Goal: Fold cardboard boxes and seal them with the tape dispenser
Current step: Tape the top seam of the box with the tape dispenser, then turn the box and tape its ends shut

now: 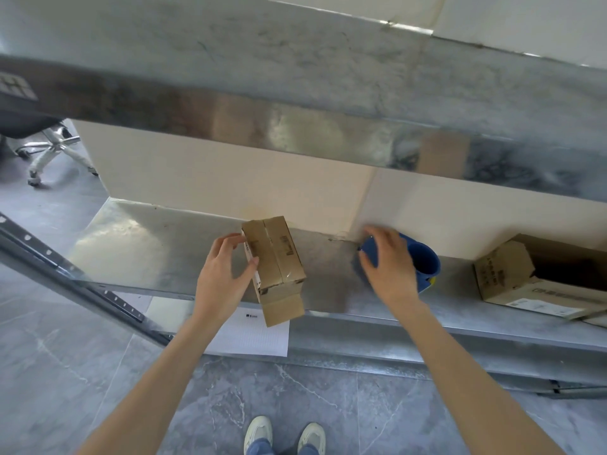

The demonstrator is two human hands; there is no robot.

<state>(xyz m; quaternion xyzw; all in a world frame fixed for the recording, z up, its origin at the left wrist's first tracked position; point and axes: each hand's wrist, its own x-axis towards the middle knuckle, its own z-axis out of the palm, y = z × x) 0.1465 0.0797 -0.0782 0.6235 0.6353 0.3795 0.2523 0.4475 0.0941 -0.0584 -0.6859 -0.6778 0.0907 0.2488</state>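
Left hand (223,274): I am reading it as pinching the left end of the small box (276,254), with the thumb on the near face and the fingers on the far side.
Right hand (387,267): It is curling down over the tape dispenser (423,261), fingers draped round the blue body. I cannot tell how firm the grip is.
Small box: It is sitting at the front edge of the shelf (147,244). Its top seam is looking taped, and one flap (282,307) is hanging past the edge.
Tape dispenser: It is lying near the back wall, apart from the small box and to its right.
Risk, overhang: A one-sided pinch is giving little support. A push from the dispenser could be tipping the box off the shelf toward the paper sheet (253,336) below.
Risk, dispenser: With a loose hold it could be slipping during the lift, or the tape could be landing skewed on the flap.
Risk, neighbour: The open box (502,270) is sitting to the right, so a wide swing could be knocking it.
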